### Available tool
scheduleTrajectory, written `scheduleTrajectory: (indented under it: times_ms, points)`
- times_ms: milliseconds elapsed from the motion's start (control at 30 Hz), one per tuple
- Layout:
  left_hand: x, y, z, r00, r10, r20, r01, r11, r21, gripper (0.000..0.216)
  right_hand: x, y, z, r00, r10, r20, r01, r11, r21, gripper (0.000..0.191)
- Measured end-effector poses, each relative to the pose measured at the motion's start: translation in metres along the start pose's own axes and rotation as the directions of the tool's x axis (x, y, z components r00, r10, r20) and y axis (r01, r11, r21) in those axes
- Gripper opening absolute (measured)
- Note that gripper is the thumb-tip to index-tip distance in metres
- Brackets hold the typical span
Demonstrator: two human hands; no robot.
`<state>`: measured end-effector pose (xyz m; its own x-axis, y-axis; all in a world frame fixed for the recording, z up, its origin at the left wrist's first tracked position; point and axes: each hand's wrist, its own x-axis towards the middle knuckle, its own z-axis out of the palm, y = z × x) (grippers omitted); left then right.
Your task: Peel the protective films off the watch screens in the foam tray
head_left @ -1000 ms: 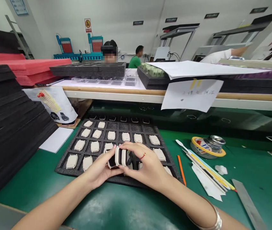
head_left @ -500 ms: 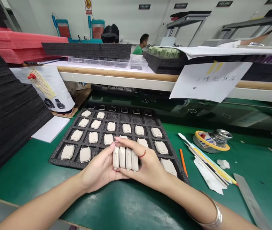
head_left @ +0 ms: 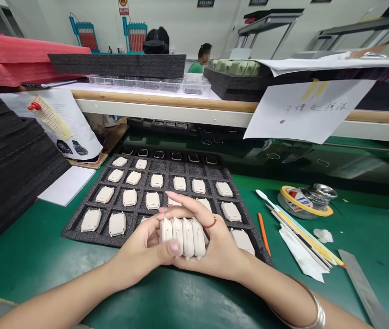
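Several beige watch cases [head_left: 188,237] stand side by side in a row between my two hands, just above the front of a black foam tray. My right hand [head_left: 220,244] is wrapped round the row from the right, its fingers reaching over the top. From the left, my left hand [head_left: 142,244] grips the same row, the thumb pressed on the front of the leftmost case. The foam tray [head_left: 162,167] has square pockets, many with a similar beige case [head_left: 91,220] in them. My hands hide part of its front rows.
Right of the tray lie an orange stick [head_left: 263,234], a toothbrush [head_left: 266,199], a steel ruler [head_left: 364,288] and a glass bottle [head_left: 304,201] with a yellow tape ring. Stacked black foam [head_left: 16,173] rises at left. A shelf [head_left: 167,106] crosses behind; a person [head_left: 201,59] sits beyond.
The row of cases has moved slightly down and right and tipped. My left thumb has come from the top of the row to its front. The view has shifted a little.
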<state>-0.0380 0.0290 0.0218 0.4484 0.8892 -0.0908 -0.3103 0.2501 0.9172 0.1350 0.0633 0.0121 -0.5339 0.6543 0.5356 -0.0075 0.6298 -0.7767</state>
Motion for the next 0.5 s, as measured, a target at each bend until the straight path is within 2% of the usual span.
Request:
scheduleTrajectory:
  times_ms: [167, 400, 500]
  points:
    - [-0.0018, -0.0019, 0.002, 0.994, -0.068, -0.082, 0.078, 0.988, 0.132, 0.054, -0.0025, 0.0062, 0.0008, 0.999, -0.032, 0.009, 0.032, 0.999, 0.025, 0.095]
    - [0.0001, -0.0037, 0.0025, 0.997, 0.025, -0.08, -0.008, 0.978, 0.207, 0.043, -0.0022, 0.0059, 0.0021, 1.0, -0.03, 0.007, 0.03, 1.0, 0.003, 0.094]
    - [0.0005, -0.0038, 0.0023, 0.995, 0.027, -0.096, -0.006, 0.976, 0.219, 0.045, -0.0021, 0.0066, 0.0023, 0.999, -0.045, 0.012, 0.045, 0.999, -0.004, 0.089]
